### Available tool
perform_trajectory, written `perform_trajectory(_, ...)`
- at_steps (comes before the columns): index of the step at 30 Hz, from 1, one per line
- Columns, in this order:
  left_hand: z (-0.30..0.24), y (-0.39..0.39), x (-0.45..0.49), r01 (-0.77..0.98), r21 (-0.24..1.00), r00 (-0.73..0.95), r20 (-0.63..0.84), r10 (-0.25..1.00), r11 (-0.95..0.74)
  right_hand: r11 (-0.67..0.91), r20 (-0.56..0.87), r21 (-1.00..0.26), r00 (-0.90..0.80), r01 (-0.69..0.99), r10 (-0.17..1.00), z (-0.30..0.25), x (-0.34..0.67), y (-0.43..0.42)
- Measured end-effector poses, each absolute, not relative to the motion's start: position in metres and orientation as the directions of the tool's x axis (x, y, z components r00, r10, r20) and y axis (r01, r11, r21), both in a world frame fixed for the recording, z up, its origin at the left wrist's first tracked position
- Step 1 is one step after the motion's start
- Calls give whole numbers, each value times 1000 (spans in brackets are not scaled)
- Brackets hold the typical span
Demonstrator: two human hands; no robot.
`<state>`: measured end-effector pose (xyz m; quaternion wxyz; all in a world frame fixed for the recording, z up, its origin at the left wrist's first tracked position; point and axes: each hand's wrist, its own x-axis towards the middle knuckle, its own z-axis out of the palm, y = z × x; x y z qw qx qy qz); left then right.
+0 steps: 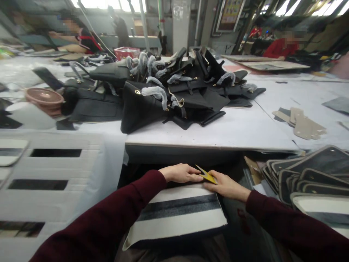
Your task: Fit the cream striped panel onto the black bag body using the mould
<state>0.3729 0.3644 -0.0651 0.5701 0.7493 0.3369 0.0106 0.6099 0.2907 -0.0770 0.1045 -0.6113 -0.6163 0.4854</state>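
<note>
Yellow thread snips (208, 177) sit in my right hand (227, 186), blades apart and pointing left toward the other hand's fingertips. My left hand (182, 173) is closed at the far edge of a white and dark striped bag piece (188, 218), fingers together and thumb hidden. The piece lies tilted over my lap, with a dark underside along its near edge. My right fingertips also come close to its far right corner; whether they touch is unclear. Any thread between the blades is too small to see.
A heap of black handbags (147, 105) with wrapped handles covers the white table (245, 131). A pink fan (44, 100) stands left. Beige cut pieces (307, 123) lie right, above a stack of dark panels (321, 171). A slotted white board (54, 165) is at left. Co-workers sit beyond.
</note>
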Motion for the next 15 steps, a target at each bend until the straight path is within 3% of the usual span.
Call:
perform_trajectory(3,-54,361,312,519,855,679,-404,613,-12,-57,-424,-609,-264,792,866,-61,612,296)
perform_trajectory(6,-56,349,253,494,856,558,-447,699,153,207,-324,-327,-316,922,892,-48,602,304)
perform_trajectory(9,-72,327,212,417,839,422,-519,744,349,421,-222,-91,-431,902,875,-46,581,312)
perform_trajectory(15,-122,279,197,97,722,311,-676,668,685,635,-112,-60,-637,770,763,-58,535,329)
